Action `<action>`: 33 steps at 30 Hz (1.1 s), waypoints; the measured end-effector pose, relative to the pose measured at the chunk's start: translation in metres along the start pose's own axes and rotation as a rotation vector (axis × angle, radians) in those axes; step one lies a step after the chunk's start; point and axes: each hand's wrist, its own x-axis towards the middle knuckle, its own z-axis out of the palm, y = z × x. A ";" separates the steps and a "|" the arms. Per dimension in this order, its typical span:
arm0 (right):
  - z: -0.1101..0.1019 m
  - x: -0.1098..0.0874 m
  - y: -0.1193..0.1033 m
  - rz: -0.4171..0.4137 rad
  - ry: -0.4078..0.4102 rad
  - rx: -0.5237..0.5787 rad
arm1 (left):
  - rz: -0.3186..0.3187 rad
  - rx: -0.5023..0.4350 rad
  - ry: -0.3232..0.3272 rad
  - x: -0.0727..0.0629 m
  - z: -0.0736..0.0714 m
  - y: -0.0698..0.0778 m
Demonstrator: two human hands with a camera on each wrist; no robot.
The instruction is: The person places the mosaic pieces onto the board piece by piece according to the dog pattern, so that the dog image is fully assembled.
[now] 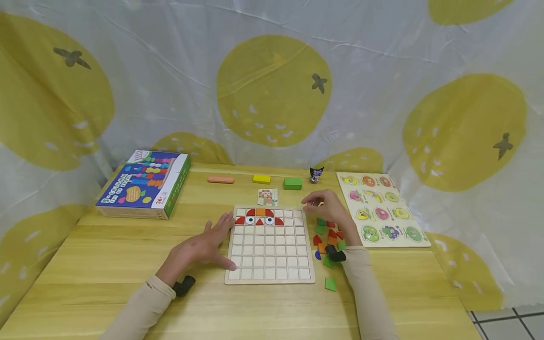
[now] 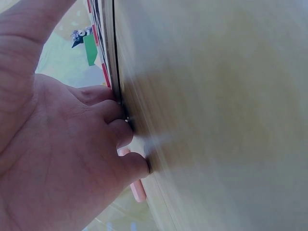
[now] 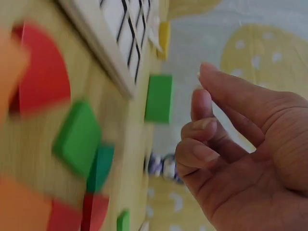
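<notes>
A wooden grid board point(image 1: 269, 248) lies on the table, its upper rows partly filled with red pieces point(image 1: 278, 221), an orange square point(image 1: 260, 212) and two round eye pieces point(image 1: 250, 220). My left hand point(image 1: 206, 245) is spread along the board's left side, thumb near the lower corner and fingers at the upper edge; the left wrist view shows its fingertips point(image 2: 126, 132) down at the table. My right hand point(image 1: 326, 208) hovers by the upper right corner, fingers loosely bent, thumb and index tips close together. Nothing shows between them in the right wrist view.
Loose coloured pieces point(image 1: 321, 248) lie right of the board, with a green square point(image 1: 330, 284) nearer me. Behind it are a pattern card point(image 1: 267, 197), green block point(image 1: 292, 183), yellow block point(image 1: 261, 179), pink stick point(image 1: 220, 180) and figurine point(image 1: 316, 175). A box point(image 1: 144, 184) and fruit puzzle point(image 1: 382, 210) flank it.
</notes>
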 end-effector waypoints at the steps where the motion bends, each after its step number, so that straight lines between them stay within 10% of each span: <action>1: -0.007 -0.003 0.005 0.020 0.015 0.007 | 0.000 -0.002 0.001 0.000 0.000 0.000; 16: -0.052 -0.030 0.066 0.237 0.074 -0.123 | -0.004 -0.008 0.010 -0.002 0.001 0.001; 33: -0.048 -0.030 0.068 0.361 0.076 -0.075 | -0.022 -0.001 0.010 -0.003 0.001 0.003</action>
